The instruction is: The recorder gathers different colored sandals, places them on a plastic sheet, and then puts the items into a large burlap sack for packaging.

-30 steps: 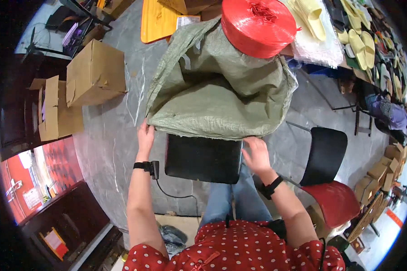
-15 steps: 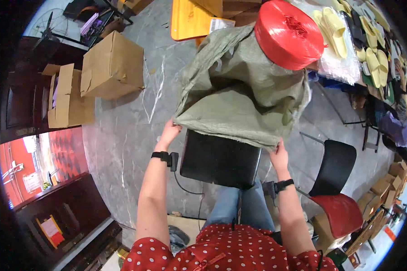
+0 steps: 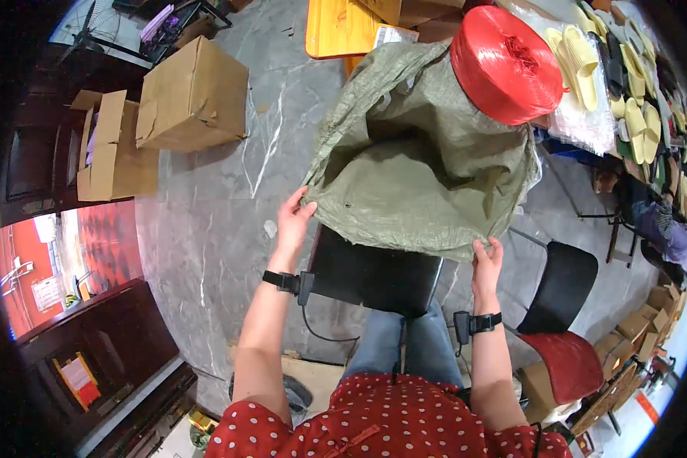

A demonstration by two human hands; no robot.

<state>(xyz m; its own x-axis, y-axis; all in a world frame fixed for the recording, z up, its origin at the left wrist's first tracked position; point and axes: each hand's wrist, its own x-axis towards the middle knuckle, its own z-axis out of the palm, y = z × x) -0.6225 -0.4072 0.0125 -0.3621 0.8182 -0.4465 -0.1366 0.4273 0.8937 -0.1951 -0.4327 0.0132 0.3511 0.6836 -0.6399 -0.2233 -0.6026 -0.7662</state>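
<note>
A grey-green woven sack [image 3: 404,195] lies ahead of me with its mouth facing my body and a dark hollow inside. My left hand [image 3: 291,225] pinches the rim at the sack's left corner. At the right corner, the thumb and fingers of my right hand [image 3: 486,267] are closed on the same rim. Between my hands, the sack's near edge hangs over a black, flat-topped seat or box [image 3: 374,273] in front of my knees. A big red roll of plastic twine [image 3: 504,69] rests on the far right part of the sack.
A yellow wooden table [image 3: 340,27] stands beyond the sack. Cardboard boxes [image 3: 195,95] sit on the grey floor at left. To my right is a chair [image 3: 561,286] with a black back and red seat. Pale yellow slippers [image 3: 641,130] cover a table at far right, where another person [image 3: 664,225] is partly visible.
Both hands have spread slightly apart, still holding the rim. The sack's near edge now bows downward and its mouth gapes wider. The whole view has shifted a little.
</note>
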